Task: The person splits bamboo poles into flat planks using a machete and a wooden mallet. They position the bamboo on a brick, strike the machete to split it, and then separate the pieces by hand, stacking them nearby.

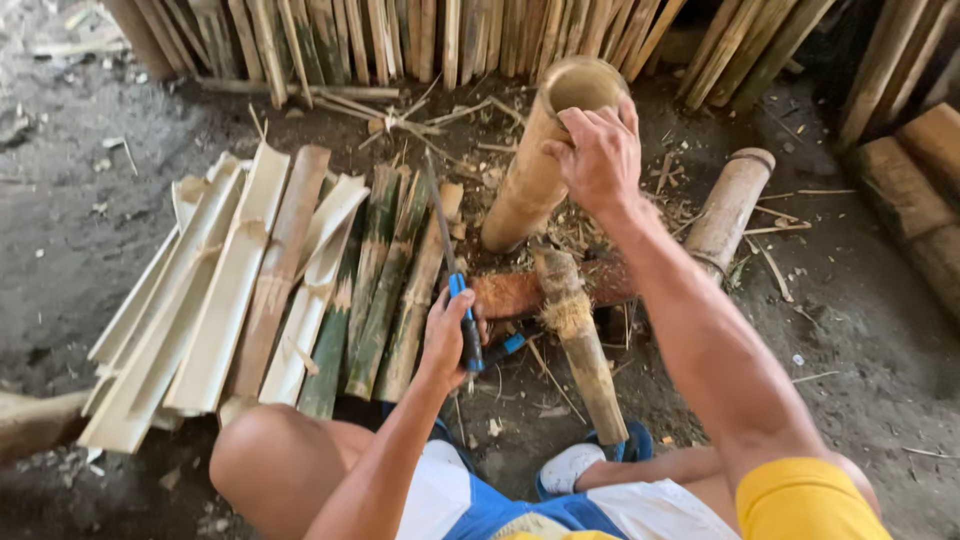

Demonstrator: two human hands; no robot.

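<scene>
My right hand (598, 155) grips the rim of a hollow bamboo tube (535, 170) that stands tilted with its lower end on a reddish wooden block (520, 293). My left hand (447, 335) is shut on the blue handle of a long knife (450, 260), whose dark blade points up and away toward the split slats. A frayed wooden club (585, 345) lies across the block, pointing toward my knees.
Several split bamboo slats (250, 290) lie side by side on the dirt floor at left. A second bamboo tube (728, 210) lies at right. Bamboo strips (450, 35) lean along the back. Logs (915, 185) sit at far right.
</scene>
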